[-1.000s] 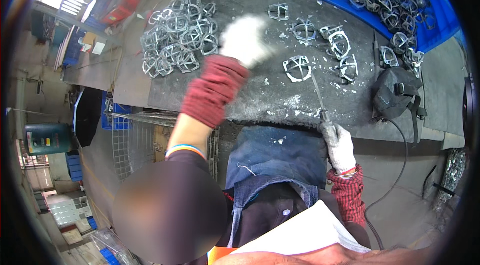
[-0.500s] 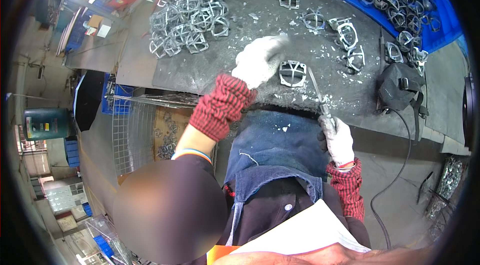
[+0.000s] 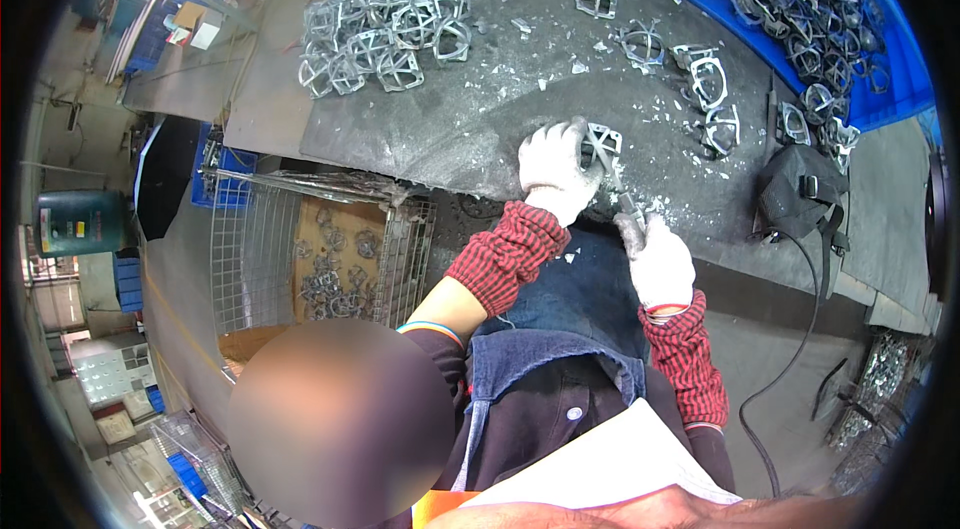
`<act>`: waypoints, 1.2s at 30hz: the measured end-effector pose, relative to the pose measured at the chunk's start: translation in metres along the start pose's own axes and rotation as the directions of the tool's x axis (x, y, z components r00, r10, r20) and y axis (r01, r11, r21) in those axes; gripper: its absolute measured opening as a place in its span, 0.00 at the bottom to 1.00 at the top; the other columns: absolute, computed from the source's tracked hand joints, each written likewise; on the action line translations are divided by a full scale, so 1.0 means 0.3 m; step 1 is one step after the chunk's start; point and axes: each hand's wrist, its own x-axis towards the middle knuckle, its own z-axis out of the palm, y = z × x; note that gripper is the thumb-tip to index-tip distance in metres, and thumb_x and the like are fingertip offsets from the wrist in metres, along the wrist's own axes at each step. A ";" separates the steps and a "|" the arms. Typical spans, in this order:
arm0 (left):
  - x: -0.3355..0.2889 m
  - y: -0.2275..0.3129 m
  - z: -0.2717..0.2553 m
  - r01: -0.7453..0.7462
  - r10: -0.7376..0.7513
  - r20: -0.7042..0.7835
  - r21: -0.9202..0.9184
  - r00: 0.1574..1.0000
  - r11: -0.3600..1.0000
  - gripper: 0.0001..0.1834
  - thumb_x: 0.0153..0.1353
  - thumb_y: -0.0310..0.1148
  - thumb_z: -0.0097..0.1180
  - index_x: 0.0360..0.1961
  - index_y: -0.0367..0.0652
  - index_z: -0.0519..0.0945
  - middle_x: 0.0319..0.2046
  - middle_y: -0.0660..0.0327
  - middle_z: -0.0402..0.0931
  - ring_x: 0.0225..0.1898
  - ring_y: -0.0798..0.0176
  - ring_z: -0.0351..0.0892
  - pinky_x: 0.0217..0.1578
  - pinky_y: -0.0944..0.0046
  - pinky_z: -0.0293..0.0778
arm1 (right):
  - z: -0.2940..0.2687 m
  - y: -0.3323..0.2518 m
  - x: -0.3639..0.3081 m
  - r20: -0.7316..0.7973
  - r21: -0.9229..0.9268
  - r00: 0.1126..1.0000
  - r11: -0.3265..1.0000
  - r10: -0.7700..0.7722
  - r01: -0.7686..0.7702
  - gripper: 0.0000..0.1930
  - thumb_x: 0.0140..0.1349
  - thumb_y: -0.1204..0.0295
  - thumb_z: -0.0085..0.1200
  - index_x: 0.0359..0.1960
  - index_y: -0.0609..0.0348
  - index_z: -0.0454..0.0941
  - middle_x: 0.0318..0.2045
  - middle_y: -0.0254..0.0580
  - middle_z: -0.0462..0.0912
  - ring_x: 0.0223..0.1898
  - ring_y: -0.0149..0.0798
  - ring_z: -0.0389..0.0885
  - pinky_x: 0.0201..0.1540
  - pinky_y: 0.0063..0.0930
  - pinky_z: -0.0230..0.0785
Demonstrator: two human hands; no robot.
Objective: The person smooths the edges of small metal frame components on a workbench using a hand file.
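Observation:
My left hand, in a white glove, is closed on one side of a small silver cage-like metal frame near the table's front edge. White-gloved too, my right hand grips the handle of a long, narrow-bladed hand tool, either a file or a knife. Its blade points up toward the metal frame, and the tip lies at or under the part, partly hidden by my left hand. A pile of similar metal frames lies to the far left. Several single ones, such as a ribbed frame, lie at the right.
A blue bin full of metal frames stands at the far right. Beside it lies a black pouch with a cable. Pale metal scraps litter the dark tabletop. Left of my legs, a wire cage holds more frames.
My left hand has moved right and down and taken hold of the metal frame. My right hand has risen slightly left, bringing the tool's blade to the frame. The view has shifted a little.

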 end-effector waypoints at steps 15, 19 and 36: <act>0.154 -0.195 -0.330 -0.336 0.282 0.455 0.042 0.845 0.941 0.42 0.51 0.37 0.73 0.71 0.53 0.75 0.73 0.53 0.70 0.75 0.35 0.65 0.73 0.39 0.67 | -0.107 0.120 -0.087 0.326 0.241 0.934 0.942 0.149 -0.234 0.25 0.72 0.45 0.60 0.42 0.58 0.86 0.26 0.52 0.86 0.30 0.56 0.87 0.37 0.45 0.77; 0.054 -0.164 -0.235 -0.305 0.280 0.465 -0.022 0.840 0.952 0.52 0.43 0.60 0.80 0.70 0.54 0.77 0.72 0.56 0.73 0.77 0.36 0.62 0.75 0.33 0.59 | -0.090 0.095 -0.072 0.233 0.080 0.970 0.996 -0.062 0.044 0.27 0.71 0.42 0.60 0.41 0.58 0.84 0.32 0.60 0.86 0.38 0.64 0.87 0.41 0.53 0.77; 0.098 -0.125 -0.227 -0.587 0.524 0.413 0.034 0.745 0.809 0.31 0.45 0.50 0.75 0.53 0.55 0.86 0.50 0.66 0.84 0.58 0.54 0.80 0.69 0.44 0.68 | -0.124 0.022 0.031 0.242 -0.177 0.954 0.958 -0.178 0.224 0.28 0.71 0.41 0.59 0.37 0.58 0.82 0.29 0.57 0.87 0.34 0.62 0.88 0.39 0.54 0.78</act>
